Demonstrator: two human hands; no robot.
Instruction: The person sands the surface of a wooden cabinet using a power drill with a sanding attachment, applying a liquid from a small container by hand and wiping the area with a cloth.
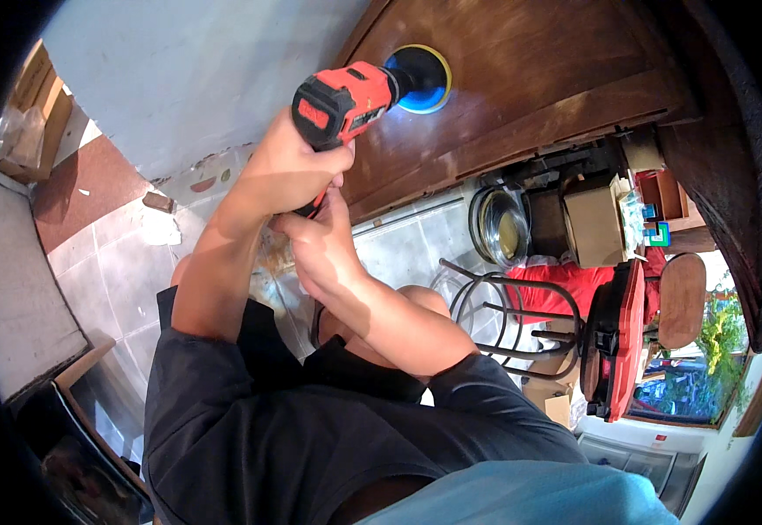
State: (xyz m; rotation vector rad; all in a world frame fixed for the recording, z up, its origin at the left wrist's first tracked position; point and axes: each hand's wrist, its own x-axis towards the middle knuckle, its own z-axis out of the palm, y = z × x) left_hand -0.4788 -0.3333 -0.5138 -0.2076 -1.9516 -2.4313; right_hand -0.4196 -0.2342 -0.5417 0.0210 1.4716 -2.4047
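Observation:
A red and black cordless drill (346, 96) is held up against a brown wooden panel (503, 52). On its chuck is a round disc pad (426, 80), black and blue with a yellow rim, which appears to rest on the wood. Bluish light falls on the panel around the pad. My left hand (307, 166) is closed around the drill's grip, just below the motor body. Lower down, my right hand (318, 236) is wrapped about the bottom of the grip, its fingers partly hidden. The trigger cannot be seen behind my fingers.
Right of my arms stands a metal-framed stool (521, 306), with a red and black case (617, 341) beyond it. Coiled clear hose (499, 226) and a cardboard box (595, 220) sit below the panel. A pale wall (206, 79) rises at the left, above a tiled floor (127, 280).

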